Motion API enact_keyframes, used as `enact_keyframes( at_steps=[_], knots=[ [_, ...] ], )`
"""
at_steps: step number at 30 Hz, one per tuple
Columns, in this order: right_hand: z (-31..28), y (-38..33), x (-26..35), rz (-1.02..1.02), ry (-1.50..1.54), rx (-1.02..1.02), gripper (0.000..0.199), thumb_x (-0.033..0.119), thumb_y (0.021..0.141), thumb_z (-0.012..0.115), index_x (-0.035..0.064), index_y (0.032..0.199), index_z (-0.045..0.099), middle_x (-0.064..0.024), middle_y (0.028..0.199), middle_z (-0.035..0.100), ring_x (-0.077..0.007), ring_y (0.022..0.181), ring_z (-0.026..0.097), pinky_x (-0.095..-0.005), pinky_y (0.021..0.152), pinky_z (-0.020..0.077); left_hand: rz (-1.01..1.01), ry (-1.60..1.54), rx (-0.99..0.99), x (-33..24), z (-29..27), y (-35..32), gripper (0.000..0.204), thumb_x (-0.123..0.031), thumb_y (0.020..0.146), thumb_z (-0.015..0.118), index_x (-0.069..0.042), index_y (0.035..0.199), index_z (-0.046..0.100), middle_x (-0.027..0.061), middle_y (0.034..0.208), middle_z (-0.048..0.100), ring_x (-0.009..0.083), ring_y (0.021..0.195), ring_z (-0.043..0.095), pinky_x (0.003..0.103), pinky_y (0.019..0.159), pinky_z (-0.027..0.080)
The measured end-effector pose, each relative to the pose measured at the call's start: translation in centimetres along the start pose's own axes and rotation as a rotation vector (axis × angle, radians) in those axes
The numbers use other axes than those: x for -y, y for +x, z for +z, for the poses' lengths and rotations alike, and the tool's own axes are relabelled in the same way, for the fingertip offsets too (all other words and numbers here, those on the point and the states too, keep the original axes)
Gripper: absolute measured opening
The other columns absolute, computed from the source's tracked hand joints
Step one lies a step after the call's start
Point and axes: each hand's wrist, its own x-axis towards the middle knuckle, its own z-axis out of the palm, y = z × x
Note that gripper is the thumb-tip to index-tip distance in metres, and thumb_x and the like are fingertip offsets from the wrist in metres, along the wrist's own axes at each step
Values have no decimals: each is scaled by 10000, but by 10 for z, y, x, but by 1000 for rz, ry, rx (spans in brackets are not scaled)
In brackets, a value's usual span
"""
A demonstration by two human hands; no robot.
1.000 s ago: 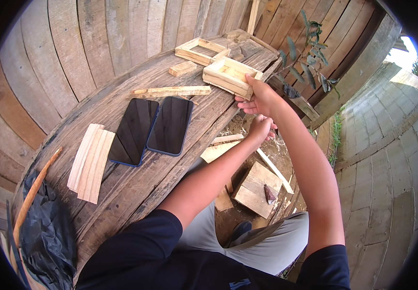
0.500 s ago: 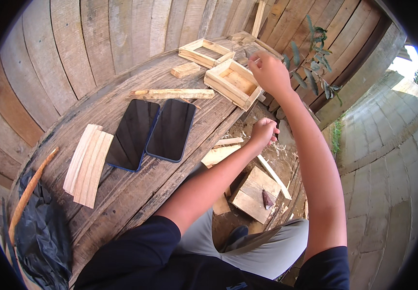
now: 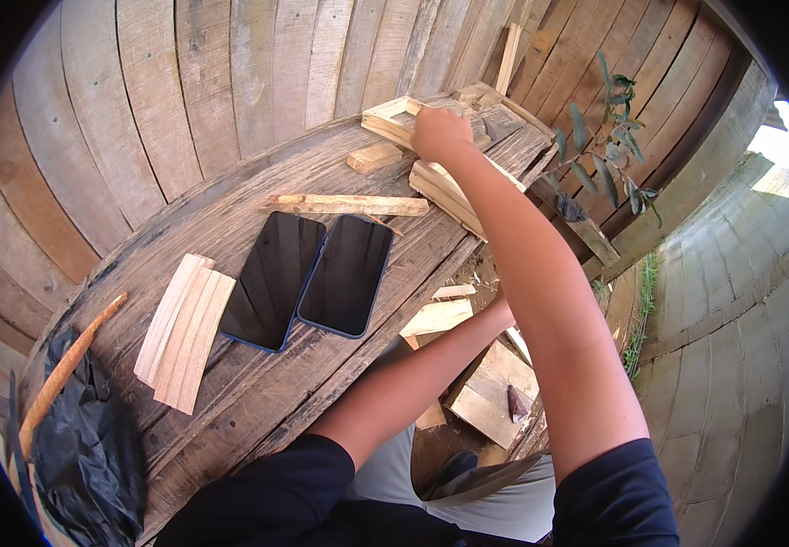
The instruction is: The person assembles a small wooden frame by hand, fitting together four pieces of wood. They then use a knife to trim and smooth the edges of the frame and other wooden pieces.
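My right hand [image 3: 442,135] reaches to the far end of the wooden bench, at the right side of a small open wooden frame [image 3: 384,120]. Its fingers are curled, and the back of the hand hides what they hold, if anything. Just nearer stands a shallow wooden box [image 3: 449,201], partly covered by my right forearm. My left forearm [image 3: 422,374] stretches out past the bench's edge. The left hand lies behind my right arm, so its fingers are hidden. A short wood block [image 3: 374,158] and a long wood strip [image 3: 349,204] rest on the bench near the box.
Two dark phones [image 3: 271,283] lie side by side on the bench [image 3: 258,392]. Left of them are stacked thin wood slats [image 3: 185,333]. A black plastic bag [image 3: 89,447] sits at the near left. Cut boards [image 3: 495,392] lie below; a leafy branch [image 3: 604,159] stands right.
My right hand has moved left and away, from above the box to the wooden frame. My left hand has gone from sight behind the right forearm. The view has shifted slightly.
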Motion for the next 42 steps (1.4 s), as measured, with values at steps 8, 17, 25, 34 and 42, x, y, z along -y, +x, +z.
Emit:
enact_keyframes(
  at_steps=[8, 17, 25, 34, 42],
  knots=[
    [-28, 16, -78, 66, 860, -109, 359, 290, 960, 673, -6, 1153, 739, -154, 1122, 736, -244, 1043, 688, -384, 990, 508, -191, -34, 15, -44, -19, -7, 225, -249, 996, 544, -66, 1114, 603, 45, 886, 680, 99, 614, 612, 258, 493, 461],
    [-106, -88, -195, -62, 1378, -155, 324, 256, 1089, 502, -8, 1231, 625, -71, 1114, 677, -165, 1057, 614, -330, 1013, 462, -152, -50, -85, -57, -26, -6, 193, -207, 1009, 472, -92, 1103, 594, 47, 903, 690, 93, 622, 618, 242, 517, 451],
    [-43, -251, -320, 19, 1881, -239, 315, 197, 1029, 581, -9, 1266, 596, -90, 1119, 663, -223, 1038, 651, -338, 909, 539, 42, 67, -125, -56, -24, -7, 360, -294, 1020, 382, -72, 1117, 650, 45, 924, 697, 92, 698, 594, 239, 547, 457],
    [82, -357, -317, 109, 2239, -264, 365, 148, 1023, 558, 2, 1356, 534, -58, 1075, 671, -213, 1003, 659, -343, 893, 550, 201, 206, 220, -45, -10, -13, 565, -453, 1089, 419, -45, 1464, 533, 116, 1346, 652, 207, 1154, 612, 344, 944, 468],
    [115, -365, -294, 261, 2427, -247, 456, 81, 1014, 461, -31, 1455, 439, -67, 1072, 645, -230, 1003, 657, -375, 916, 586, 70, 137, 210, -44, -5, -20, 432, -258, 1056, 598, -16, 1413, 582, 16, 1049, 716, 66, 828, 659, 256, 760, 549]
  ],
)
